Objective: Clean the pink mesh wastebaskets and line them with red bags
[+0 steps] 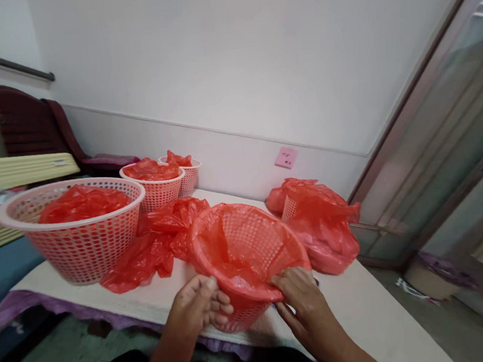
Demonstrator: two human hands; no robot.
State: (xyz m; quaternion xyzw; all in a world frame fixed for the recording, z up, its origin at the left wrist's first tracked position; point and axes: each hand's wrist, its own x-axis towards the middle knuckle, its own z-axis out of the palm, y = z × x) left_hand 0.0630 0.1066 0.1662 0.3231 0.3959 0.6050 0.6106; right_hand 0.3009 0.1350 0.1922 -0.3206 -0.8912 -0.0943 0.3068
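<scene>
The basket point(254, 233) stands near the front edge of the worktop point(380, 315), mouth upward, with its rim looking longest from far left to near right; it lies just ahead of both hands, and the right hand point(295, 289) has the firmer contact, its fingers clamped on the red bag point(248, 286) folded over the near rim. The left hand point(199, 303) is loosely curled, fingers slightly apart beside the near-left side, though whether they touch the bag is hard to tell. Purple cloth point(122, 316) trims the white worktop, and a pale wall point(214, 65) rises behind
</scene>
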